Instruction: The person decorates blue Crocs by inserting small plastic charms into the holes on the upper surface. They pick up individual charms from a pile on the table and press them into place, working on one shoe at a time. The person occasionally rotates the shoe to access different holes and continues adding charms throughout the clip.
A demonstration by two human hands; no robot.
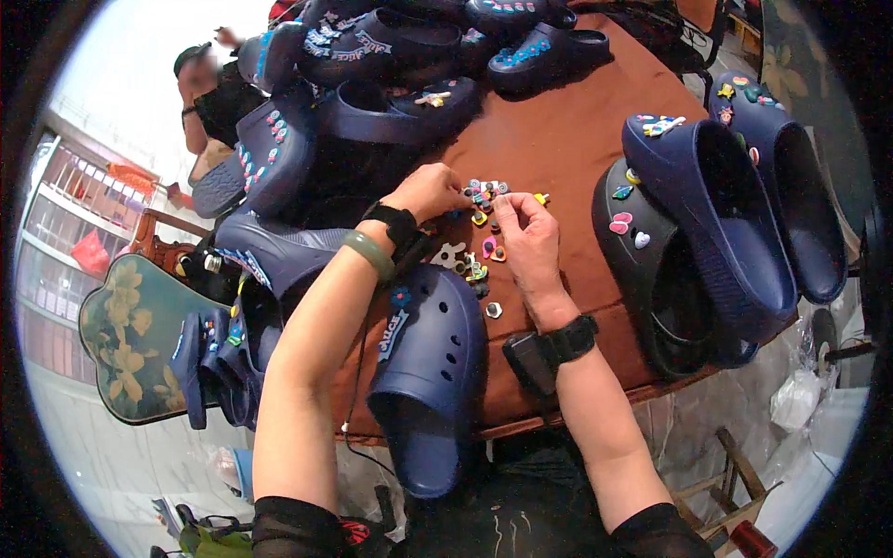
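Observation:
Both my hands work over a small pile of colourful shoe charms [482, 192] on the brown tablecloth. My left hand [428, 195] is closed at the pile's left edge, its fingertips among the charms. Thumb and forefinger of my right hand [532, 244] pinch together at the pile's right side; whatever is between them is too small to make out. Nearer to me, between my forearms, lies a dark blue clog [430, 344] with its toe toward the pile. Along its left side are a blue flower charm [401, 297] and light blue letter charms [393, 336].
Several decorated clogs [709, 223] stand along the table's right edge. More clogs [391, 116] crowd the far and left sides. A thin cable [354, 386] hangs beside the near clog. At the far left, a person [223, 102] sits beyond the table. A patterned chair back [135, 339] stands left.

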